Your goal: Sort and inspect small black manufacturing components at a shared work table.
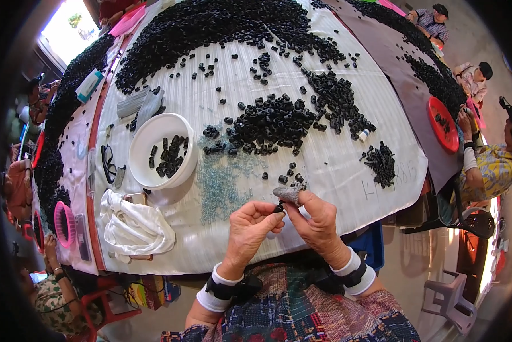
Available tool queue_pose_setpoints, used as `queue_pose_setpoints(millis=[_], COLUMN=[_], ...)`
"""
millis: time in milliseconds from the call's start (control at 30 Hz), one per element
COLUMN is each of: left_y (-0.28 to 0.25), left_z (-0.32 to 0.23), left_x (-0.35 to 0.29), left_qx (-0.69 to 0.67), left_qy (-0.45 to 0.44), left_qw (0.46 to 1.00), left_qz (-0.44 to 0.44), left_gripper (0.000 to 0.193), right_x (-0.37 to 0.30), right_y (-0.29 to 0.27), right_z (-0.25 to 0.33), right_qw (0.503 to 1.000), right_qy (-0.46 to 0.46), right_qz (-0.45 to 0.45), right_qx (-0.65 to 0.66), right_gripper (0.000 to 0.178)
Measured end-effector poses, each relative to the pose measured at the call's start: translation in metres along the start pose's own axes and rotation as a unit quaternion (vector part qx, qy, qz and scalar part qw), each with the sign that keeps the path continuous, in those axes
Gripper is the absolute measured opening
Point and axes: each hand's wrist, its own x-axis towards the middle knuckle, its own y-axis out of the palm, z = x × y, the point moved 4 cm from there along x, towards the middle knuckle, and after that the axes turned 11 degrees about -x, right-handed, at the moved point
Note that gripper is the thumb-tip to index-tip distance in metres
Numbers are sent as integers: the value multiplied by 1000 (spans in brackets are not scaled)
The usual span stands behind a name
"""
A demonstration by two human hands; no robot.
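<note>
Near the front edge of the white-covered table, my left hand [250, 231] pinches a small black plastic piece [279, 208] between thumb and fingertips. My right hand [317, 223] closes on the same piece from the other side; a grey fabric cover [286, 195] sits over its index fingertip. Fingers hide most of the piece. Just beyond my hands lie a few loose black pieces [291, 171], then a heap of short black cylinders [270, 122]. Small clear bluish pieces [217, 191] are spread to the left. A pile of thin black pieces [379, 164] lies to the right.
A white bowl [135, 157] with several black cylinders stands left, near eyeglasses [109, 163] and a white cloth [132, 223]. A large black heap [210, 25] covers the far side. Other people sit at both sides, one by a red basin [441, 124].
</note>
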Motion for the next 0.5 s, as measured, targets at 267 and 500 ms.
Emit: queue_pose_setpoints(millis=[267, 500], left_y=[0, -5], left_z=[4, 9], left_x=[1, 2], left_qx=[-3, 28], left_qy=[-4, -26], left_qw=[1000, 999], left_qz=[2, -10], left_gripper=[14, 12], right_x=[-4, -7], right_y=[-2, -1], right_z=[0, 0], right_qw=[1000, 998], right_qy=[-18, -14], right_qz=[-4, 35], right_qx=[-22, -50], right_gripper=[23, 18])
